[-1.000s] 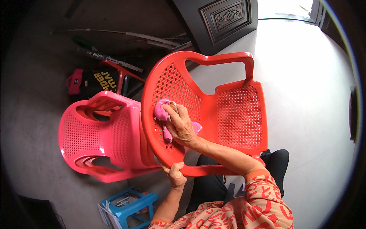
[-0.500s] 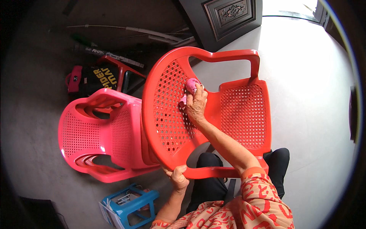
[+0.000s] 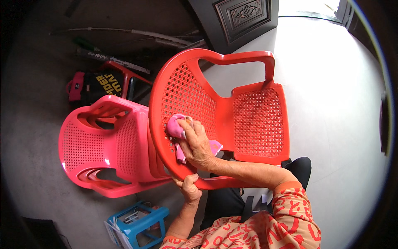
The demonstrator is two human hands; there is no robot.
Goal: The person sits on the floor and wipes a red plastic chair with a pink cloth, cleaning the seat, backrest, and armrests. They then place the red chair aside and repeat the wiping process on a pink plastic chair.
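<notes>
A red plastic armchair [image 3: 226,108] with a perforated back and seat is right in front of me. My left hand [image 3: 190,189] grips the rim of its back at the lower left, thumb over the edge. Against the near part of the perforated back, my right hand [image 3: 197,145] presses a pink cloth [image 3: 176,126]. Part of the cloth shows above the fingers and part spreads out beneath the palm. My right forearm crosses over the chair's near armrest and hides some of it.
Several stacked pink and red chairs [image 3: 103,145] lie left of the red one, touching it. Nearer stands a blue plastic stool [image 3: 139,224]. A black bag [image 3: 97,85] and long poles [image 3: 112,58] lie at the far left. A dark carved door [image 3: 240,20] stands at the back.
My right hand has slid the cloth from the middle of the chair's back toward me and to the left. My left hand keeps its hold on the rim.
</notes>
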